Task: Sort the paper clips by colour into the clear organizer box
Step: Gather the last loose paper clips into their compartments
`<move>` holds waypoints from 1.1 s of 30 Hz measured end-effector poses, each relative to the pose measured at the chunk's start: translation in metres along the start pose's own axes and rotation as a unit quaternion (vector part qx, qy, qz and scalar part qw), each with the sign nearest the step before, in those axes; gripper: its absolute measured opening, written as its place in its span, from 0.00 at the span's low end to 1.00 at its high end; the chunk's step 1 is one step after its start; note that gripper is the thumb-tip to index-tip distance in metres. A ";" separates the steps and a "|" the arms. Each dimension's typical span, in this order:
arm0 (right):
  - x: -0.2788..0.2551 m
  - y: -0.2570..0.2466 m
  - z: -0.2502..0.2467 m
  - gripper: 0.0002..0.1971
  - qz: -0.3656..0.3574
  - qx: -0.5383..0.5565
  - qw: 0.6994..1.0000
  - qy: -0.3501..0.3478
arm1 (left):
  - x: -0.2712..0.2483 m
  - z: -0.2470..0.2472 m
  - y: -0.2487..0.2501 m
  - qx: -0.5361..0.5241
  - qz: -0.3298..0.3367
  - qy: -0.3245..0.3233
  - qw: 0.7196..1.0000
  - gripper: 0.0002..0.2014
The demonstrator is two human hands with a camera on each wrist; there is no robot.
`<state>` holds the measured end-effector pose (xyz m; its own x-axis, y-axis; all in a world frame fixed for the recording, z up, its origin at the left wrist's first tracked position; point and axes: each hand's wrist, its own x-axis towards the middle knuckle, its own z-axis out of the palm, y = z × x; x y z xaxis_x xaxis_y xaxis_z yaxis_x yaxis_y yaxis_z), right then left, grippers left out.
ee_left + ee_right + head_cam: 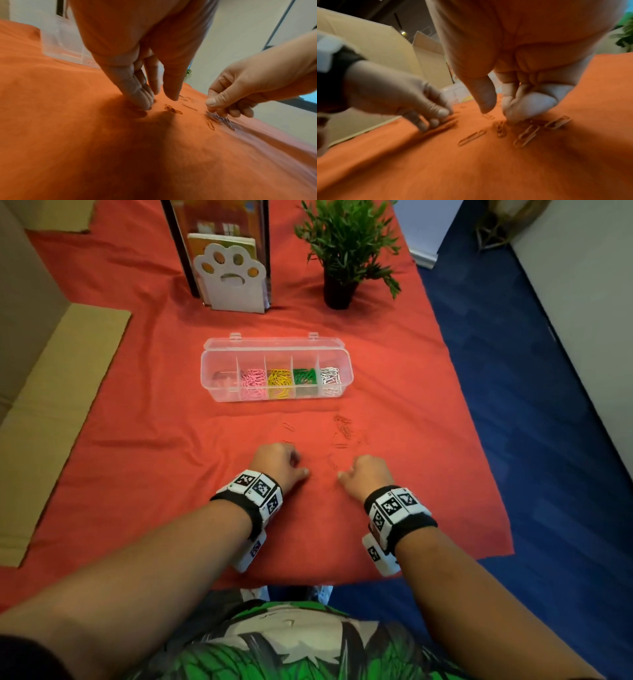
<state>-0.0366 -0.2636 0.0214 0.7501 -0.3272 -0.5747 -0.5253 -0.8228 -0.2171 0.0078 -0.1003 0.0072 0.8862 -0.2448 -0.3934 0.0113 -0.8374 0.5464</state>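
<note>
Nearest the organizer box's front side [274, 398], well short of it on the orange cloth [144, 440], the left hand [279, 463] pressed bunched fingertips [145, 102] onto clips, apparently gathering them. Its grip I cannot tell. The right hand [364, 474] curled over orange paper clips [527, 134], seemingly pinching some. Beyond, loose clips [344, 428] lay before the box; pink, yellow, green and white compartments were filled, the leftmost one awaiting orange.
</note>
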 end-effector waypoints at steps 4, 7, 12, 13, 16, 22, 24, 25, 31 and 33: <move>-0.008 -0.003 0.017 0.18 -0.063 -0.077 0.995 0.028 | -0.001 0.011 0.008 0.059 0.028 -0.002 0.998 0.13; -0.008 0.000 0.022 0.18 -0.082 -0.086 0.992 0.036 | -0.001 0.013 0.010 0.079 0.043 -0.009 0.996 0.11; 0.003 0.004 0.008 0.11 -0.112 -0.049 0.992 0.020 | 0.000 0.017 0.011 0.099 0.044 -0.029 0.994 0.10; 0.006 0.003 0.006 0.11 -0.117 -0.035 0.992 0.030 | -0.001 0.018 0.011 0.106 0.047 -0.030 0.993 0.09; 0.017 -0.003 0.005 0.10 -0.148 -0.022 0.987 0.053 | -0.004 0.022 0.008 0.110 0.058 -0.021 0.992 0.09; 0.021 -0.014 0.019 0.17 -0.188 -0.089 0.976 0.072 | -0.006 0.024 0.000 0.152 0.066 -0.035 0.986 0.12; 0.019 -0.016 0.021 0.17 -0.186 -0.099 0.975 0.070 | -0.006 0.025 -0.003 0.170 0.069 -0.039 0.982 0.12; 0.018 -0.016 0.022 0.18 -0.186 -0.103 0.975 0.069 | -0.007 0.025 -0.004 0.181 0.071 -0.041 0.980 0.12; 0.022 -0.002 0.018 0.21 -0.173 -0.120 0.976 0.049 | -0.013 0.021 -0.003 0.215 0.092 -0.045 0.971 0.10; 0.024 0.004 0.015 0.20 -0.171 -0.109 0.979 0.037 | -0.014 0.022 -0.001 0.237 0.089 -0.045 0.966 0.10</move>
<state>-0.0269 -0.2680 -0.0050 0.8979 -0.0416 -0.4383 -0.1469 -0.9668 -0.2093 -0.0146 -0.1064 -0.0041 0.8103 -0.4287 -0.3996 -0.3695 -0.9029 0.2196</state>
